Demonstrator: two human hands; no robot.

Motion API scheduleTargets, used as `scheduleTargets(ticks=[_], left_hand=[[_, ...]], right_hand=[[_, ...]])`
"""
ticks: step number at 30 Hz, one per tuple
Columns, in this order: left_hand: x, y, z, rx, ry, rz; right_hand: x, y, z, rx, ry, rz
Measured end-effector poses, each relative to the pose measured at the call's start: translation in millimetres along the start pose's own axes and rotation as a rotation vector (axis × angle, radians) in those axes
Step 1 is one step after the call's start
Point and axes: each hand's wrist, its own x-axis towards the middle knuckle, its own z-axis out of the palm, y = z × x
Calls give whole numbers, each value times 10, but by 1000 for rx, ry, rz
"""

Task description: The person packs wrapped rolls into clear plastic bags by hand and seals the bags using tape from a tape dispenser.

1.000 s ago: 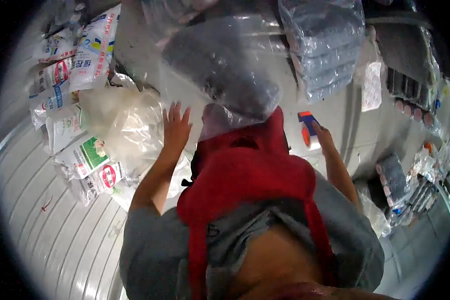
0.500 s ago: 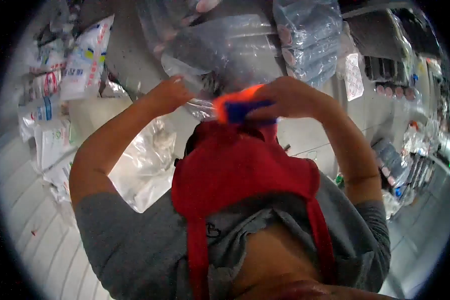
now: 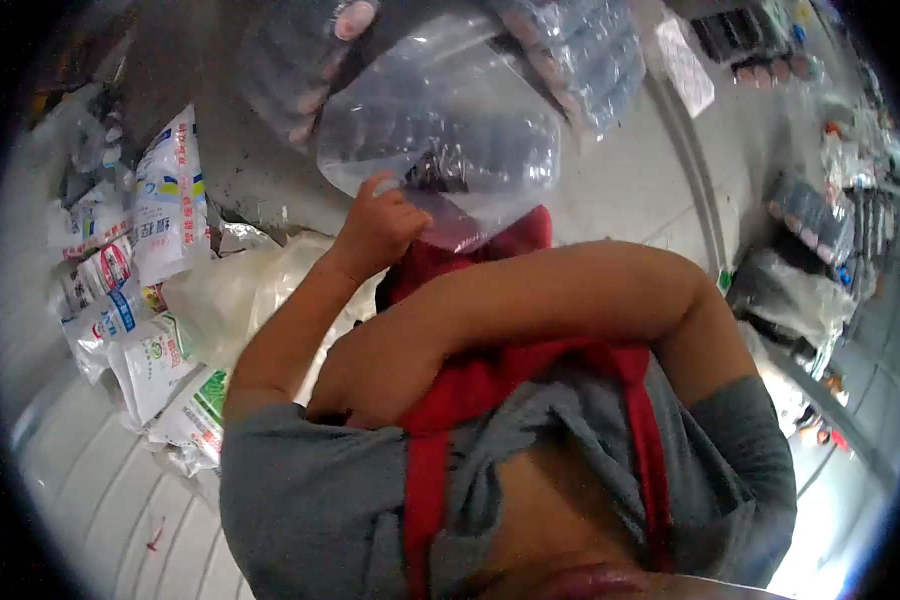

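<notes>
A large clear plastic bag with dark contents lies in front of me at the top centre. My left hand is closed on the near edge of this bag, its fingers bent. Across the red apron my right forearm reaches to the left, and my right hand is beside my left upper arm. Its fingers are hidden, so I cannot see whether it holds anything.
Wrapped bundles of dark items lie beyond the bag. Printed white sacks and a crumpled translucent bag are at the left. More wrapped dark packs and a printed sheet are at the right.
My right hand has moved down and left across my body. The orange and blue object it held is out of sight. My left hand is lower and now grips the bag's edge.
</notes>
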Motion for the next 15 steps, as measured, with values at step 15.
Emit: scheduleTargets(ticks=[15], left_hand=[[-532, 687, 107, -45, -137, -309]], right_hand=[[-2294, 2256, 412, -882, 573, 1073]])
